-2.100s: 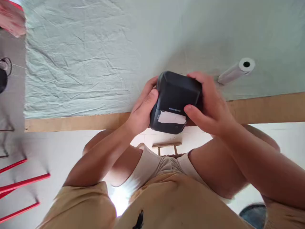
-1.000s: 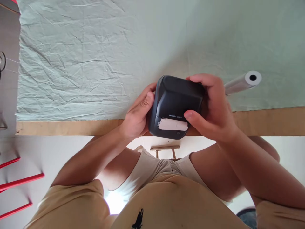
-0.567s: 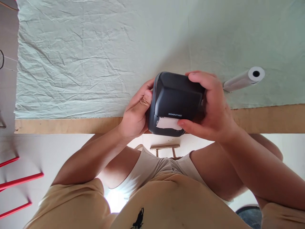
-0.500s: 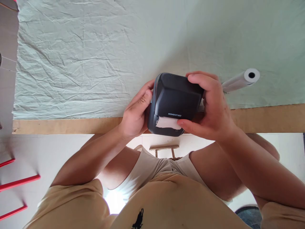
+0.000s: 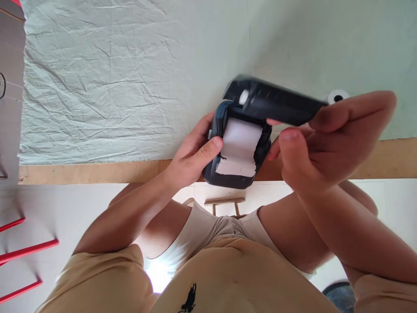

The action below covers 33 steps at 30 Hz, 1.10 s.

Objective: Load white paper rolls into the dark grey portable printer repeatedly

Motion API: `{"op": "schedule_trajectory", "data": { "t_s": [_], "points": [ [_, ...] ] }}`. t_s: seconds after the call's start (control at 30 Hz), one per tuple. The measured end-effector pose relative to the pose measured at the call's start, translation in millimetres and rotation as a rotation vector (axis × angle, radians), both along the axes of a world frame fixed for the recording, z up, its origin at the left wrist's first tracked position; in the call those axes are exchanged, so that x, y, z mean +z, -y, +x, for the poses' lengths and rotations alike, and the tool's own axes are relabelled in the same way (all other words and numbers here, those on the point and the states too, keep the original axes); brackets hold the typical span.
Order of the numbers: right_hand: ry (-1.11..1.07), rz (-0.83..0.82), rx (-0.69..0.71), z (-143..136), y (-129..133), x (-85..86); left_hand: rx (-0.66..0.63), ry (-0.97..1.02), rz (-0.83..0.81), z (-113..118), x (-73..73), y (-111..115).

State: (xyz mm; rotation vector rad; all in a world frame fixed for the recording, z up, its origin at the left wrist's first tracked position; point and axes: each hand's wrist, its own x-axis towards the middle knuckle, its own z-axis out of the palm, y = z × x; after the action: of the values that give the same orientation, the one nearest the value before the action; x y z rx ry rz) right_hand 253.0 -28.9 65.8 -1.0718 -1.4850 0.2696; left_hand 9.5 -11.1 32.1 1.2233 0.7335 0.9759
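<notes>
My left hand (image 5: pixel 197 154) grips the dark body of a portable label printer (image 5: pixel 228 180) from its left side, thumb on the rim. Inside the printer's bay lies white paper (image 5: pixel 241 141) with ragged, torn edges, its end hanging over the front. In my right hand (image 5: pixel 329 148) is the printer's black cover (image 5: pixel 280 98), raised and tilted above the far right of the body and slightly blurred. Whether the cover is still joined to the body I cannot tell. Behind that hand a white paper roll (image 5: pixel 338 96) with a black core is mostly hidden.
A creased pale green cloth (image 5: pixel 107 87) covers the table, whose wooden front edge (image 5: pixel 81 173) runs below my hands. Red bars (image 5: pixel 29 251) stand at the lower left. A wooden stool or chair part (image 5: pixel 224 201) shows beneath the table edge.
The printer's cover has come up from the body with my right hand, which moved right. The paper inside is now exposed. My left thumb has shifted onto the rim.
</notes>
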Motion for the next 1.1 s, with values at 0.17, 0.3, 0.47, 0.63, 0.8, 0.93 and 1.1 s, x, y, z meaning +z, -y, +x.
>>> {"op": "schedule_trajectory", "data": {
  "t_s": [0.17,0.3,0.47,0.63,0.8,0.93,1.1],
  "points": [
    [0.225,-0.001,0.004,-7,-1,5.4,-0.072,-0.003,0.046,-4,-2.4,-1],
    [0.584,-0.054,-0.093,-5,5,16.3,-0.084,-0.017,0.017,-4,-3.8,-2],
    [0.744,-0.253,0.109,11,2,29.0,-0.083,-0.003,0.030,-3,-1.6,-4],
    [0.592,-0.236,0.210,10,5,36.9,-0.056,-0.042,-0.046,-3,4.0,-4],
    [0.050,-0.273,0.233,34,-1,30.5,-0.017,0.045,0.073,-4,-7.7,0],
    [-0.278,-0.424,0.347,59,-22,-8.5,0.036,0.065,-0.010,-2,-7.7,3],
    [-0.147,-0.278,0.026,41,-20,-32.1,0.036,0.030,-0.040,0,-2.9,4]
  ]
}}
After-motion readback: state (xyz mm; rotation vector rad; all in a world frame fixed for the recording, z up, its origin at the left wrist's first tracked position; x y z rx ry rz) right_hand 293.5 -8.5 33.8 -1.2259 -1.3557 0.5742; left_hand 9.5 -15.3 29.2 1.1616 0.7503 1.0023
